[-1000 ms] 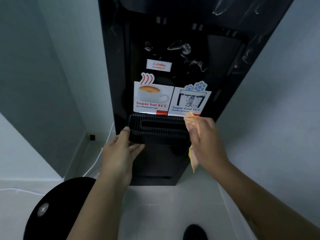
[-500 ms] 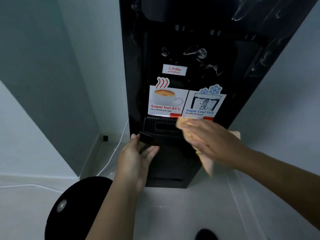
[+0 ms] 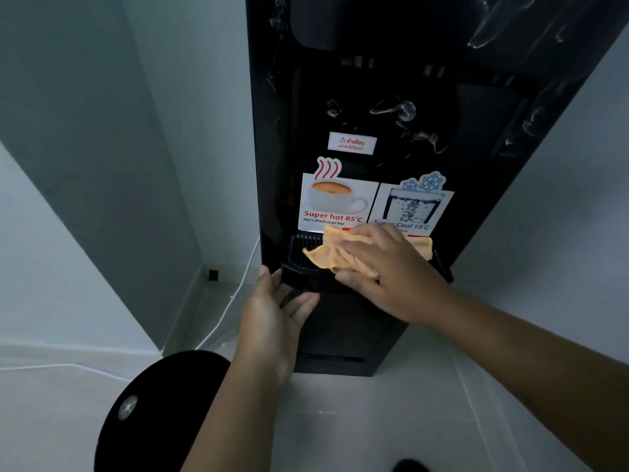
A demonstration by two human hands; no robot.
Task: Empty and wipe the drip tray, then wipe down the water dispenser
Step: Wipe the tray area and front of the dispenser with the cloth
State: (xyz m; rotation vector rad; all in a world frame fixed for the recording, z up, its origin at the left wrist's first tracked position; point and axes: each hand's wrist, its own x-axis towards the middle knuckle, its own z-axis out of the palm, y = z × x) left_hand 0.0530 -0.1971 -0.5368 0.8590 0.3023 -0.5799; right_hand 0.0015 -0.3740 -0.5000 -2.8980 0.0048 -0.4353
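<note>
The black water dispenser (image 3: pixel 476 107) stands upright against the wall, with hot and cold stickers on its front. Its black slotted drip tray (image 3: pixel 299 248) sticks out below the stickers. My left hand (image 3: pixel 275 315) holds the tray's front left corner, thumb on the side and fingers underneath. My right hand (image 3: pixel 391 270) lies on top of the tray and holds a bunched orange cloth (image 3: pixel 326 255) against the grille. The cloth and hand hide the tray's right half.
A round black object (image 3: pixel 160 413) sits on the pale floor at the lower left. A white cable (image 3: pixel 238 294) runs down the wall corner left of the dispenser. Grey walls close in on both sides. A dark shoe tip (image 3: pixel 408 466) shows at the bottom edge.
My right hand has moved the cloth from the tray's right corner leftward across the grille. My left hand keeps its hold on the left corner. The view has shifted so the dispenser sits further right.
</note>
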